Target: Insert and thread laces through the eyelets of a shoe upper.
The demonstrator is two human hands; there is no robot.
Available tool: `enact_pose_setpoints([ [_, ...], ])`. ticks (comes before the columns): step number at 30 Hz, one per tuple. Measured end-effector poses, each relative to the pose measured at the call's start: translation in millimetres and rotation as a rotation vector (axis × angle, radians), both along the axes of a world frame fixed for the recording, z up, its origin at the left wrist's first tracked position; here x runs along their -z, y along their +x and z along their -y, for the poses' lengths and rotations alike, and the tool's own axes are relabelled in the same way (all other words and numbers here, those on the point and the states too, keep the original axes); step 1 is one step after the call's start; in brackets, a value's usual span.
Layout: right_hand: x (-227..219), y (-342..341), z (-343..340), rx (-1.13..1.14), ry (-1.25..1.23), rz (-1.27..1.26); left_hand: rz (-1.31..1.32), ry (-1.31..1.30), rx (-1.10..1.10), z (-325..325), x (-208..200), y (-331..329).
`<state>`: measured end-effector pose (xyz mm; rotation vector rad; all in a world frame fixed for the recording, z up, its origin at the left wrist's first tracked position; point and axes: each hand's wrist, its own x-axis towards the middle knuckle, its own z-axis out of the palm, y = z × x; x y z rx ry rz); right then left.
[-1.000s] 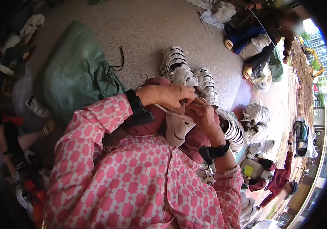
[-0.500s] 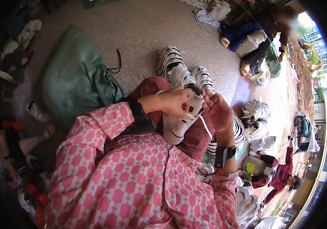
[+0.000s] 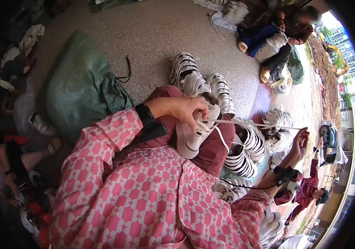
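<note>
A white sneaker (image 3: pixel 190 137) rests sole-down on my lap, over dark red trousers. My left hand (image 3: pixel 182 110) grips its upper near the lace holes. A white shoelace (image 3: pixel 252 123) runs taut from the shoe out to the right. My right hand (image 3: pixel 299 143) is stretched far to the right, pinching the end of that lace. Both wrists wear black bands, and my sleeves are pink and white checked.
Several white-and-black sneakers (image 3: pixel 243 145) lie piled around my knees on the speckled stone floor (image 3: pixel 152 37). A green sack (image 3: pixel 78 87) lies to the left. Another person (image 3: pixel 277 37) sits at the far upper right with more shoes; a second person (image 3: pixel 310 193) is lower right.
My hands were close together over the shoe. My right hand has swung out to the right, drawing the lace out straight, while my left hand keeps holding the shoe.
</note>
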<state>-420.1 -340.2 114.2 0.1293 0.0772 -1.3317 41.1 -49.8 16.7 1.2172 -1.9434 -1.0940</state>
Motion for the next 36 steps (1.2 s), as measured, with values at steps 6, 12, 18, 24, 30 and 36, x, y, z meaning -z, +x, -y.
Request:
enact_pose_setpoints([
  [6, -20.6, 34.2, -49.7, -0.114, -0.235, -0.160, -0.087, 0.073, -0.050, 0.9, -3.2, -2.7],
  [12, -104.9, 103.3, -163.2, -0.197, -0.935, -0.482, 0.287, -0.374, -0.205, -1.3, -20.2, -52.1],
  [18, -91.6, 108.3, -176.9, -0.109, -0.965, -0.731, -0.433, 0.224, 0.115, -33.9, -88.1, -19.6],
  [24, 21.2, 152.4, -187.7, -0.316, -0.685, -1.291, -0.681, -0.110, -0.447, -106.5, -121.4, 56.2],
  [30, 94.3, 183.6, -209.7, 0.123, -1.696, -2.203, -1.084, -0.250, -0.693, -162.1, -111.0, 120.1],
  [36, 75.4, 168.5, -213.8, -0.700, -0.878, -1.486, -1.271, -0.085, -0.710, -153.0, -78.4, 119.9],
])
